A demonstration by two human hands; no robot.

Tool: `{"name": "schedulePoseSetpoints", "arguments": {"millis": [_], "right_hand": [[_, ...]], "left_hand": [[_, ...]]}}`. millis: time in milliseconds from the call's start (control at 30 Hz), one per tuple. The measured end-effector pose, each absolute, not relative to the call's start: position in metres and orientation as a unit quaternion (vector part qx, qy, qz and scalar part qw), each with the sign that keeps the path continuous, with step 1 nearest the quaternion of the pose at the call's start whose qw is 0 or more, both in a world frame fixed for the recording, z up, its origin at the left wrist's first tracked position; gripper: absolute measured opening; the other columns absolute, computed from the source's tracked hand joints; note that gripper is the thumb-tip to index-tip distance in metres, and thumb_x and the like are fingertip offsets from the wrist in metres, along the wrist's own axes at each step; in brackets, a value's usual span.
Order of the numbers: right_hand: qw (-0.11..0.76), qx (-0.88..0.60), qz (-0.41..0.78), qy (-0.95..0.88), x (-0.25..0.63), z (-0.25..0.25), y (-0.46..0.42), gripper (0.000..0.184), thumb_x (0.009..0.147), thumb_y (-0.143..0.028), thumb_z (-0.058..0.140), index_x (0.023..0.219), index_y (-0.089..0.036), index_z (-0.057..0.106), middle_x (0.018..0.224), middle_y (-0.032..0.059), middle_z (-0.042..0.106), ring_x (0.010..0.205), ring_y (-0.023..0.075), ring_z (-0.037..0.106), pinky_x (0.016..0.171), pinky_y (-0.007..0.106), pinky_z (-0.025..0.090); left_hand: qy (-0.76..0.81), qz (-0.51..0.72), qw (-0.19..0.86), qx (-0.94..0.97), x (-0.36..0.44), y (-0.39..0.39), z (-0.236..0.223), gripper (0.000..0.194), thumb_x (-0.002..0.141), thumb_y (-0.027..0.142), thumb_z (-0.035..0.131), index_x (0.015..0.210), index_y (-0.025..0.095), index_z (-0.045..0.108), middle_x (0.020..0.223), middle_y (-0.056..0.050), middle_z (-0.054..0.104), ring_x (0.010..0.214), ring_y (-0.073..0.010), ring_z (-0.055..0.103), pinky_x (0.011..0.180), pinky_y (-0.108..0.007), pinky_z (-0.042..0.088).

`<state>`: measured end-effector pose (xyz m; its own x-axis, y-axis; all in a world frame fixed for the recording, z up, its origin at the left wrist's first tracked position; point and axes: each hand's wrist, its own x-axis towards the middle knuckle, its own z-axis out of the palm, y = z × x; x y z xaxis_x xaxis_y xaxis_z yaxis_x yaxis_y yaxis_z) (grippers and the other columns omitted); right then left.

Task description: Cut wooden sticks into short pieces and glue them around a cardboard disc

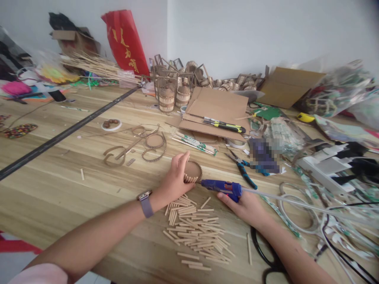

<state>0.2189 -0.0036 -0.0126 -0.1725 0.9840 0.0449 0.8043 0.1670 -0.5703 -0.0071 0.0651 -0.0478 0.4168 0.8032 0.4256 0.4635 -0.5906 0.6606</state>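
My left hand [177, 177] grips a small round cardboard base [193, 170] with short wooden sticks standing around part of its rim. In my right hand [244, 205] is a blue glue gun [222, 188], its nozzle pointing left at the rim of the base. A long white glue stick [272, 194] runs out of the gun's back. Below both hands lies a loose pile of short wooden sticks [198, 232]. A single stick [249, 248] rests apart, to the right of the pile.
Blue-handled pliers [245, 173] and black scissors [274, 260] lie at the right. Behind are cardboard sheets [219, 102] with a utility knife [226, 125], and finished stick buckets [166, 99]. Curled strips [154, 146] lie left of centre. A white power strip [325, 167] and cables crowd the right.
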Motion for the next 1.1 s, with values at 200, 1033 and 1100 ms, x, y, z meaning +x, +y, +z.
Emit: {"name": "schedulePoseSetpoints", "arguments": {"millis": [200, 1033, 1100], "right_hand": [[0.200, -0.611, 0.211, -0.736, 0.2188, -0.0137, -0.0041, 0.037, 0.084, -0.048, 0.044, 0.083, -0.021, 0.068, 0.079, 0.0068, 0.074, 0.071, 0.0240, 0.069, 0.063, 0.031, 0.052], [0.212, -0.606, 0.218, -0.735, 0.2192, -0.0155, -0.0042, 0.036, 0.084, -0.049, 0.046, 0.085, -0.022, 0.069, 0.082, 0.0066, 0.075, 0.073, 0.0241, 0.069, 0.065, 0.030, 0.052], [0.217, -0.617, 0.218, -0.725, 0.2208, -0.0173, -0.0040, 0.036, 0.082, -0.051, 0.047, 0.081, -0.022, 0.069, 0.077, 0.0063, 0.074, 0.070, 0.0240, 0.068, 0.063, 0.031, 0.051]], "left_hand": [[0.396, 0.369, 0.231, 0.809, -0.0072, 0.0651, -0.0484, 0.110, 0.066, 0.007, 0.075, 0.148, 0.029, 0.005, 0.140, -0.014, 0.029, 0.135, -0.0311, 0.029, 0.111, -0.050, 0.032], [0.390, 0.377, 0.221, 0.810, -0.0074, 0.0660, -0.0509, 0.112, 0.065, 0.007, 0.076, 0.148, 0.030, 0.004, 0.139, -0.014, 0.030, 0.134, -0.0319, 0.030, 0.110, -0.051, 0.033], [0.392, 0.376, 0.221, 0.810, -0.0073, 0.0662, -0.0508, 0.112, 0.065, 0.007, 0.076, 0.148, 0.030, 0.004, 0.139, -0.014, 0.030, 0.134, -0.0322, 0.030, 0.110, -0.051, 0.033]]}}
